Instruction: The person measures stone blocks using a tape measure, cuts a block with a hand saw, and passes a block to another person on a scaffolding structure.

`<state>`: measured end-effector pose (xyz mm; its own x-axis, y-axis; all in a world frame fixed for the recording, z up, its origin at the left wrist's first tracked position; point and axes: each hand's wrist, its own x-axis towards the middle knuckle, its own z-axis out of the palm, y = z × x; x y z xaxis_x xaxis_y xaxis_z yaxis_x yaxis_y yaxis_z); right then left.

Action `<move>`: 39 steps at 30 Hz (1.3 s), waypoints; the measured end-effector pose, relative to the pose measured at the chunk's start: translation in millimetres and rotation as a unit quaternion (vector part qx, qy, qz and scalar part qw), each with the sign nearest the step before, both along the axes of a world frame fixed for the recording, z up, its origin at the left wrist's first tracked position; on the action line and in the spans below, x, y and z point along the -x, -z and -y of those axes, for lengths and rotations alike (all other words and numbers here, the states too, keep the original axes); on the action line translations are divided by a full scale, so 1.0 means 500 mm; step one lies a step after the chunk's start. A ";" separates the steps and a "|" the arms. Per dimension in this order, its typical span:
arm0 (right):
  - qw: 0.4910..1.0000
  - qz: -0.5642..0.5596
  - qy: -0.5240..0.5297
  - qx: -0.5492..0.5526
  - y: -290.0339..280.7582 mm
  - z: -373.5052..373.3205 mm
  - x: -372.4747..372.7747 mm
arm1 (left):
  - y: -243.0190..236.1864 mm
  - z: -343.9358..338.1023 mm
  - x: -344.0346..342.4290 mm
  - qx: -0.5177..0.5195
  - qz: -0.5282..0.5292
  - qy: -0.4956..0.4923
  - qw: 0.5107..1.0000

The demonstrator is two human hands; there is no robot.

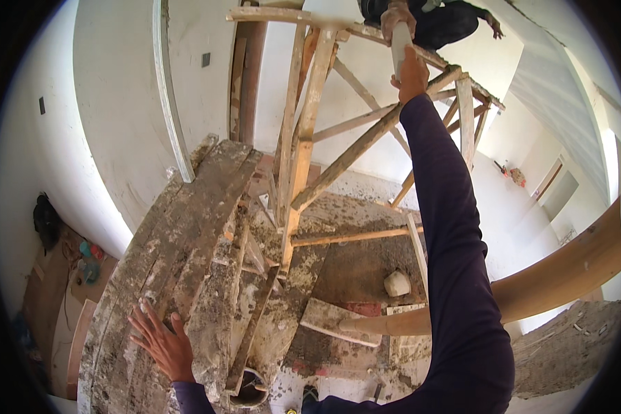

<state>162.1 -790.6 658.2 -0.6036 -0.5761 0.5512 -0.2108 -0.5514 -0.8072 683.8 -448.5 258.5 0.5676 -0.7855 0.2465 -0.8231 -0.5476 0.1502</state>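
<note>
Rough, caked planks (183, 221) under a splayed left hand (164, 345), right hand (413, 74) firm around a pale elongated piece (399, 50)

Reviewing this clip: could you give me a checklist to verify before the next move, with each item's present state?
1. Right hand gripping the pale piece: ok, it is closed around the lower end.
2. Co-worker's hand on the same piece: ok, it is at the upper end.
3. Left hand free: ok, fingers spread, holding nothing.
4. Left hand braced on the plank platform: cannot tell whether it presses down or hovers.
5. Floor free of loose items: not ok, a pale block lies there.
6. Wooden frame steady: cannot tell from one still picture.
</note>
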 end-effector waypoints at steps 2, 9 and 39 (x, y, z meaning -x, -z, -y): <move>1.000 -0.005 0.012 0.008 -0.016 0.009 0.011 | -0.009 -0.009 0.002 -0.007 -0.012 0.000 1.000; 0.981 0.107 -0.079 0.140 0.042 -0.006 -0.036 | -0.025 -0.009 0.020 -0.017 -0.051 -0.001 0.999; 0.544 -0.288 -0.174 -0.769 1.684 -1.378 0.198 | 0.000 0.005 0.015 -0.099 0.040 -0.017 0.994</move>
<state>62.9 -101.4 -183.9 -0.2923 -0.6470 -0.7043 -0.7716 0.5946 -0.2260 676.5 -450.8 258.6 0.5802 -0.8032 0.1348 -0.8081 -0.5884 -0.0274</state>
